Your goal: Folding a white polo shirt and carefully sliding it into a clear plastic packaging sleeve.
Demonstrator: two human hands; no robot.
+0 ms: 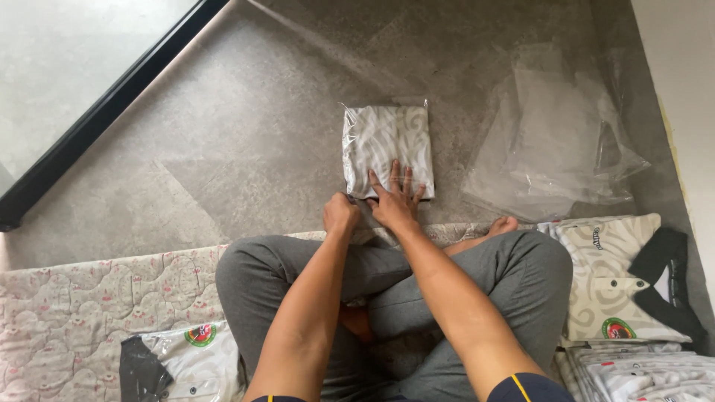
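Clear plastic wraps the folded patterned garment (387, 149) lying on the floor (246, 134) straight ahead of the crossed legs, long axis pointing away, its near edge pressed by the right hand (395, 199), fingers spread flat, while the left hand (340, 214), curled, pinches its near-left corner.

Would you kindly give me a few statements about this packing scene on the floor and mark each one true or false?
1. The right hand lies flat, fingers spread, on the bagged folded garment. True.
2. The left hand is raised high above the floor. False: it is closed at the package's near left corner.
3. A heap of empty clear plastic bags lies to the right of the package. True.
4. The person is standing. False: they sit cross-legged in grey trousers.
5. A folded shirt with a dark collar lies by the right knee. True.
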